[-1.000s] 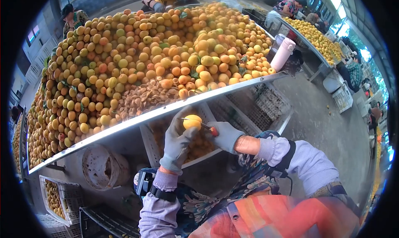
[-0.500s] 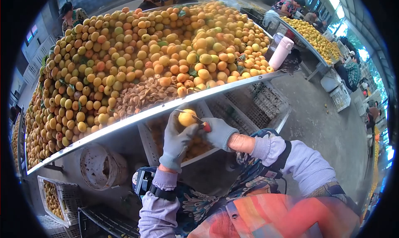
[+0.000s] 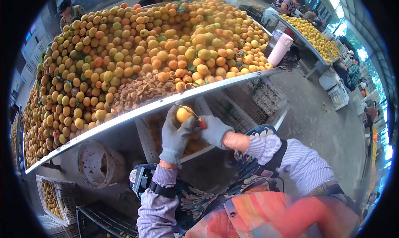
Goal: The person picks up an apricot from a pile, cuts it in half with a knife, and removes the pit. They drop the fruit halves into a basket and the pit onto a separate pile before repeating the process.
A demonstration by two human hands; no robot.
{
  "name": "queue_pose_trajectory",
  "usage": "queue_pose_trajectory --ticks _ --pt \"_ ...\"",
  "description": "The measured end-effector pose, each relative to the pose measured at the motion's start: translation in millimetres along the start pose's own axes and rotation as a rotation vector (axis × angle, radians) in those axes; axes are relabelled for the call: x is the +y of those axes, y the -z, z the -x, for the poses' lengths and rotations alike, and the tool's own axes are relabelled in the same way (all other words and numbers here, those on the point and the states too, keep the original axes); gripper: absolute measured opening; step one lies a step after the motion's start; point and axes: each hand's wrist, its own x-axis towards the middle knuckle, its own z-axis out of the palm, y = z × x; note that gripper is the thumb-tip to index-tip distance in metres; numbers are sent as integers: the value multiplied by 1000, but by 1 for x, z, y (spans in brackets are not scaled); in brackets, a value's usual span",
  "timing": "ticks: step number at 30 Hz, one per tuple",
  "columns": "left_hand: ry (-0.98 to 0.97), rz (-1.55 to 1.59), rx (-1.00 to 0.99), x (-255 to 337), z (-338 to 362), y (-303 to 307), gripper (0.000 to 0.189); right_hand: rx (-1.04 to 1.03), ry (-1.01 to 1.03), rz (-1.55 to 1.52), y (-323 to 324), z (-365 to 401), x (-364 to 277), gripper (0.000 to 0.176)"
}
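Note:
My gloved left hand (image 3: 173, 134) is closed around a yellow apricot (image 3: 184, 114), held between thumb and fingers just below the table's metal edge. In my gloved right hand (image 3: 215, 132) is a small knife with a red handle (image 3: 202, 123). Its thin blade lies against the apricot's upper right side. Both hands are over a white plastic crate (image 3: 146, 144) that has apricot pieces in its shaded inside. Beyond the edge, a brown heap of pits (image 3: 143, 92) sits before a large pile of whole apricots (image 3: 124, 51).
The table's metal edge (image 3: 124, 118) runs slantwise ahead of me. A pink bottle (image 3: 280, 49) stands at its right end. Below left are a dirty bucket (image 3: 97, 165) and a crate of apricots (image 3: 56, 196). Other people work at the far side and at a table (image 3: 320, 57) on the right.
The view has shifted slightly. Both hands stay together at the apricot, and the right hand with the knife has come a little closer to the left thumb.

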Motion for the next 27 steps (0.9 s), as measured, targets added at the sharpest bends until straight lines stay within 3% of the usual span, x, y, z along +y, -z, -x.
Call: queue_pose_trajectory --ticks 4,6,7,8,11,13,16,17,21,24,26,27 --pt "65 70 -37 -5 -1 -6 37 -41 -61 140 1 2 -6 19" --pt "144 158 10 -7 2 -11 37 270 65 -22 -39 -6 19 19" --pt "214 241 58 -7 2 -12 37 241 -84 -94 -45 -1 9 19" --pt "212 239 57 -8 1 -12 37 285 -76 -214 -68 -10 20 20" --pt "262 164 107 -16 3 -1 46 235 -78 -243 -70 -5 23 19" --pt "144 20 32 -20 -2 5 47 144 -31 -172 -42 -7 10 18" --pt "150 38 19 7 -1 -3 40 62 -44 -125 -14 0 -6 17" --pt "1 97 54 -4 -6 -4 41 19 -68 -117 -11 -1 -7 16" --pt "46 133 -5 -5 -5 -2 40 10 -125 -156 -5 3 -7 17" --pt "61 104 8 -11 -4 -5 38 76 -106 -133 -18 3 -1 20" --pt "186 113 75 -6 -4 -9 36 217 -102 -101 -38 0 1 22" --pt "184 110 77 -4 -4 -8 36 195 -135 -225 -44 -2 3 24"
